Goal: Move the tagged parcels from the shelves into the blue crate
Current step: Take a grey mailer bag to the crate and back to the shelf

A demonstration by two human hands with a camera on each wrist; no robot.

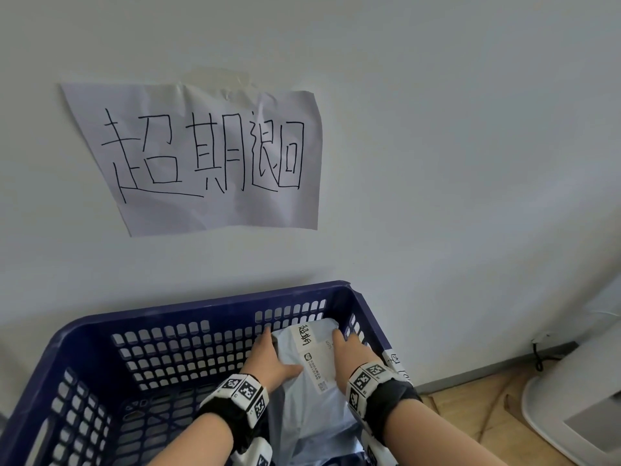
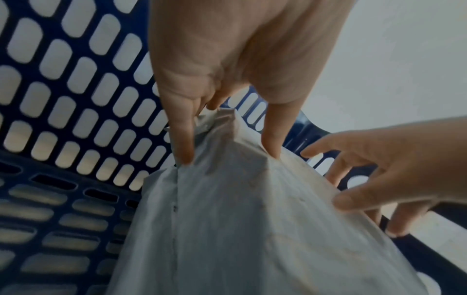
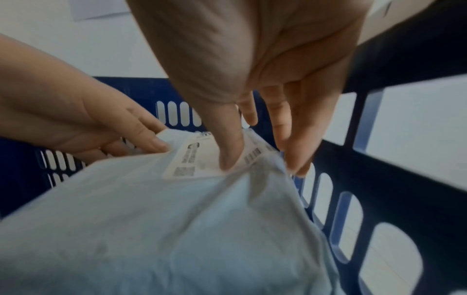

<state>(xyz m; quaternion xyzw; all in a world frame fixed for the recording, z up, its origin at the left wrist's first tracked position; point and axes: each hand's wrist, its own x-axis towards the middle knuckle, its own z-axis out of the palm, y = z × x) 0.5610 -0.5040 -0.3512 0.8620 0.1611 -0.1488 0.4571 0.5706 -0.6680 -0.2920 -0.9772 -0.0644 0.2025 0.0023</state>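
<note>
A pale blue plastic mailer parcel [image 1: 312,401] lies tilted in the far right corner of the blue slotted crate [image 1: 201,307]. A white shipping label with a handwritten tag [image 1: 304,334] faces up on it. My left hand [image 1: 272,359] holds the parcel's left edge, thumb on top and fingers behind. My right hand [image 1: 349,354] holds the right edge. In the left wrist view, the left hand [image 2: 227,155] pinches the parcel [image 2: 252,219] near its top, beside the crate wall [image 2: 63,99]. In the right wrist view, the right hand [image 3: 260,167] has its thumb on the label [image 3: 199,159] and its fingers along the parcel's [image 3: 151,219] side.
The crate stands against a white wall bearing a taped handwritten paper sign [image 1: 208,159]. A paper slip [image 1: 396,361] hangs on the crate's right rim. A white appliance base [image 1: 578,401] and a black cable [image 1: 537,358] stand on the wooden floor [image 1: 484,405] to the right.
</note>
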